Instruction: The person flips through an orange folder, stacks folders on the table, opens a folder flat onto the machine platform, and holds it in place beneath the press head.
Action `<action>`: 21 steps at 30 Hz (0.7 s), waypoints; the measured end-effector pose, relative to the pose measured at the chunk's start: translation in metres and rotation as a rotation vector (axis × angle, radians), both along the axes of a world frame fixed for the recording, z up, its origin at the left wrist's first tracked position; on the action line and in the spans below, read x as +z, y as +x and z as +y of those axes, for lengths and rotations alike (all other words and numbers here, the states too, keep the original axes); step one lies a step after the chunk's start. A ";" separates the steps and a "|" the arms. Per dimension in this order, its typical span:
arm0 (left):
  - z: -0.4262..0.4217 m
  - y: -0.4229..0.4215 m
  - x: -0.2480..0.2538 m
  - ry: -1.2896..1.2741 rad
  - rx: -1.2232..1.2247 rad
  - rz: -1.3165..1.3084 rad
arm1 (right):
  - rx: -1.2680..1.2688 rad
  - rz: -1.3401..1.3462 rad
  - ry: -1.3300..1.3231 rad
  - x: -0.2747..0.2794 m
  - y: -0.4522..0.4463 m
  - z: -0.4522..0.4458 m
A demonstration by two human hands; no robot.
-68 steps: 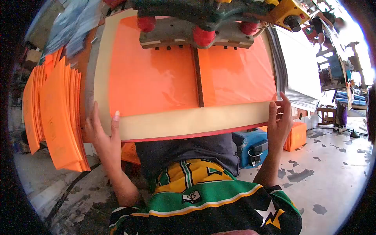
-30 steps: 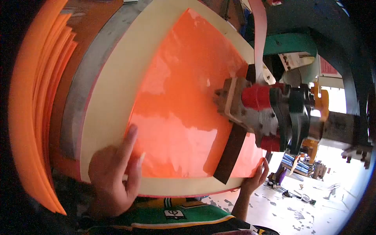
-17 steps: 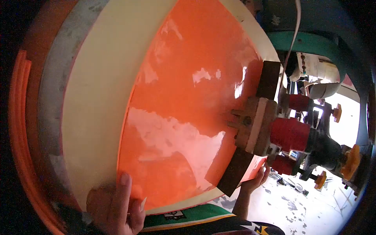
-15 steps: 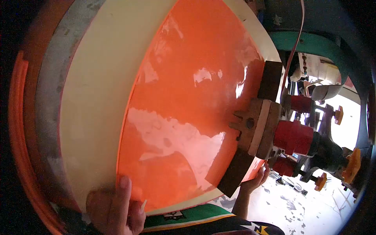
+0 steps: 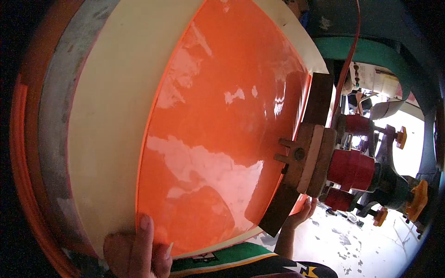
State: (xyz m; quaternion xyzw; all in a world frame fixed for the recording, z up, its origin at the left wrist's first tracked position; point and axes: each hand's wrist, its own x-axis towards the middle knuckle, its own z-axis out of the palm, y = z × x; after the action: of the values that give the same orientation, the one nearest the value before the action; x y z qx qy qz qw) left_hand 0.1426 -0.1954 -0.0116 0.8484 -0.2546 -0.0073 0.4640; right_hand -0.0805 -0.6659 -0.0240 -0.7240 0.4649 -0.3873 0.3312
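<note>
A glossy orange sheet (image 5: 208,106) lies over a larger cream sheet (image 5: 111,102) and fills the middle of the view. At the lower left, my left hand (image 5: 134,252) rests on the orange sheet's left edge, with one finger stretched along it and the thumb apart. At the lower right, my right hand (image 5: 299,220) has its fingertips on the orange sheet's right edge, just beyond a dark bar. This dark bar (image 5: 320,97) runs along the right side of the sheet, with a worn, forked metal block (image 5: 301,155) at its middle.
Red cylinders (image 5: 350,169) and yellow knobs (image 5: 417,200) belong to the machine on the right. A green curved machine part (image 5: 366,48) stands above it. Orange edging (image 5: 22,153) curves down the far left. A speckled white floor (image 5: 343,241) shows below the machine.
The orange sheet has shifted slightly left, and its right edge now shows beside the dark bar. The metal block appears a little lower and further right. Both hands stay nearly in place.
</note>
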 end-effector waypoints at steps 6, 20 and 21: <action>-0.001 -0.003 0.001 0.013 0.012 0.007 | 0.024 0.037 -0.148 -0.012 -0.028 -0.021; -0.002 0.003 0.005 0.049 -0.021 0.014 | 0.005 -0.059 -0.008 0.001 0.008 0.005; -0.001 0.003 0.004 0.045 -0.037 -0.006 | 0.017 -0.075 0.004 -0.001 0.002 0.000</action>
State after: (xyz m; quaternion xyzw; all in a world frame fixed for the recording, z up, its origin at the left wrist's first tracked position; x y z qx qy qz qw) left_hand 0.1458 -0.1963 -0.0073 0.8538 -0.2714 -0.0187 0.4439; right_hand -0.0781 -0.6662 -0.0248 -0.7122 0.4466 -0.4104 0.3533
